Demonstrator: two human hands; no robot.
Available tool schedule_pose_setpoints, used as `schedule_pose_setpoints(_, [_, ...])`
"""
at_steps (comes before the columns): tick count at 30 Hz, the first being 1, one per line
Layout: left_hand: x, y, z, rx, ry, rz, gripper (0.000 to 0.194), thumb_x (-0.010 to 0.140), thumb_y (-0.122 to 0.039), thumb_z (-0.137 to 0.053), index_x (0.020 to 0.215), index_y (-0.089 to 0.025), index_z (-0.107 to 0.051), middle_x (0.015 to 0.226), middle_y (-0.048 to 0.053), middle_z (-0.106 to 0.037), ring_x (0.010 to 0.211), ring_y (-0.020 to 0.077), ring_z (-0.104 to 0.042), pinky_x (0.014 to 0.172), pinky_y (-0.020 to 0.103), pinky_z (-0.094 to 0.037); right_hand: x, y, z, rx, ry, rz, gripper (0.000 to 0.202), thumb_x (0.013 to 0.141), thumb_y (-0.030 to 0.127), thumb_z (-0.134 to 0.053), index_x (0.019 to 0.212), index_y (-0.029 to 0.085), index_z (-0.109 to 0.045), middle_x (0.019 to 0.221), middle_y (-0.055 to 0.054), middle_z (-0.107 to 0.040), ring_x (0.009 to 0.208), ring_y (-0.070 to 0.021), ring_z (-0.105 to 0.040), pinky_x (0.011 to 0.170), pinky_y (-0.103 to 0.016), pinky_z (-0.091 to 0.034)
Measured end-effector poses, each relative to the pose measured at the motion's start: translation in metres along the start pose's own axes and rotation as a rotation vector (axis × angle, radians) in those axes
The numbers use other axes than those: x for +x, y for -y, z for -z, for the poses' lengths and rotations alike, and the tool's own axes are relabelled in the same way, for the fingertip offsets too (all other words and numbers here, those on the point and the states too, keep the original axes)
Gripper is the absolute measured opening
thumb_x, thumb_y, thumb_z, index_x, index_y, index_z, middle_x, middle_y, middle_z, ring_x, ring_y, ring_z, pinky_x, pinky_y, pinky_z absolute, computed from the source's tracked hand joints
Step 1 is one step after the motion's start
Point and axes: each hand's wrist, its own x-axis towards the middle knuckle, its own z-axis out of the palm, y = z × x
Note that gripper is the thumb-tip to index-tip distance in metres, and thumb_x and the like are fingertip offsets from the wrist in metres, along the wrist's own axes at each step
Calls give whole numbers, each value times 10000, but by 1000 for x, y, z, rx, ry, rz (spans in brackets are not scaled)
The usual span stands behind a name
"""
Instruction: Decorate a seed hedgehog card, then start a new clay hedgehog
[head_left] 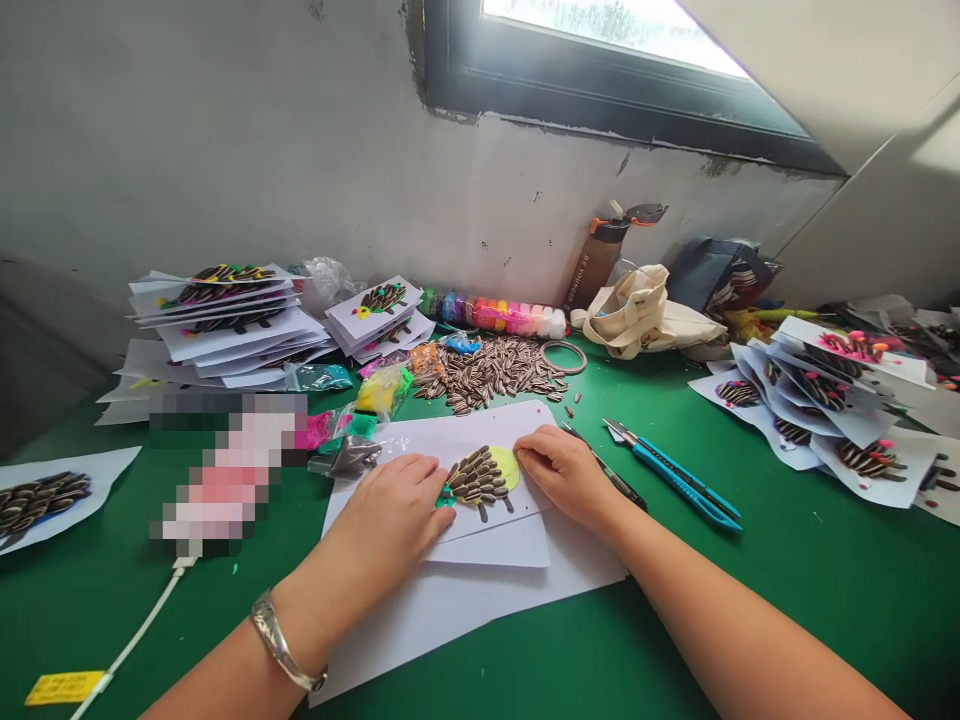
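A hedgehog shape of striped sunflower seeds (478,480), set on flattened yellow clay (507,468), lies on a white sheet of paper (465,545) in front of me. A bit of green clay sits at its left end, and dark seeds stick out below like legs. My left hand (401,505) rests on the paper left of the hedgehog, fingers stretched out, a silver bracelet on its wrist. At the yellow clay's right edge, my right hand (559,468) has its fingertips pinched together. Whatever may be between those fingertips is hidden.
Behind the paper lies a heap of loose sunflower seeds (495,370). Bags of coloured clay (382,390) lie left of it. A blue utility knife (675,475) is at the right. Stacked seed pictures stand at left (225,340) and right (832,390). A bottle (595,265) stands behind.
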Motion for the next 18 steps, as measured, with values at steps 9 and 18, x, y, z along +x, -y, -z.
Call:
schedule_pose_setpoints(9, [-10, -8, 13, 76, -153, -75, 265, 929, -170, -417, 1101, -174, -618, 1181, 113, -607, 1155, 266, -516, 988, 444, -431, 1, 1, 2, 33, -8, 14, 186, 880, 156, -505, 815, 196, -675, 763, -21, -599, 730, -142, -538, 674, -254, -408])
schedule_pose_setpoints(18, [-15, -16, 7, 147, -1, -127, 233, 853, -243, -599, 1080, -235, -652, 1334, 112, -539, 1256, 362, -431, 1001, 578, -379, 2, -1, 0, 20, -11, 7, 181, 878, 154, -515, 820, 197, -681, 770, -22, -595, 730, -140, -535, 677, -250, -409])
